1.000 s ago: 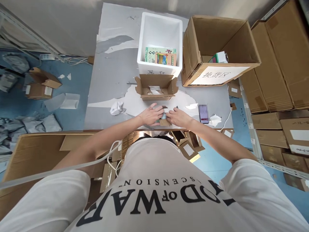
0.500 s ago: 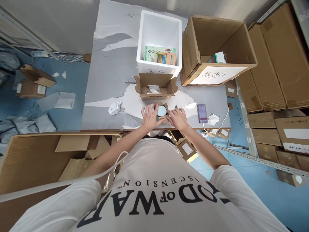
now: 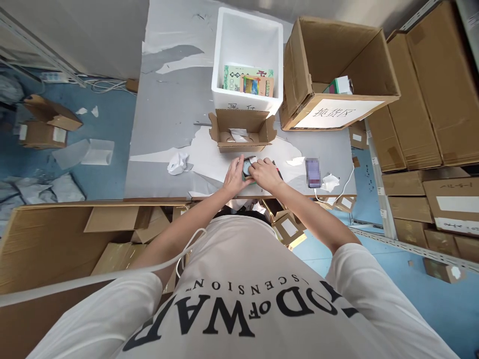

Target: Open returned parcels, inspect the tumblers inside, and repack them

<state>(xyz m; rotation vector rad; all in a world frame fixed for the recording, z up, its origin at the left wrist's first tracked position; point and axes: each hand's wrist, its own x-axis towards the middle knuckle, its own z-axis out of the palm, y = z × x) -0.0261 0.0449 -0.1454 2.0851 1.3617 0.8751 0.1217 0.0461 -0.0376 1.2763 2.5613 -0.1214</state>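
My left hand (image 3: pixel 234 176) is wrapped round the left side of a small box, its thumb along the near edge. In the box sits a round, pale blue-topped item (image 3: pixel 246 166), perhaps a jar or tin; its kind is unclear. My right hand (image 3: pixel 266 175) reaches over from the right, fingers bent and closed at the item's top, hiding much of the item and box. A dark and red edge (image 3: pixel 279 172) shows beside the right hand. Just beyond both hands stands an open brown carton (image 3: pixel 241 148) with white paper inside.
Behind the carton are a white foam box (image 3: pixel 279 94) holding printed booklets and a large cardboard box (image 3: pixel 299 75). Crumpled paper (image 3: pixel 178 163) lies to the left. A phone (image 3: pixel 313 172) with a white cable lies to the right. Stacked cartons (image 3: pixel 415 187) fill the right side.
My right hand has moved left from the box's right edge onto the round item, now partly covering its top. My left hand stays on the box. The view has shifted slightly.
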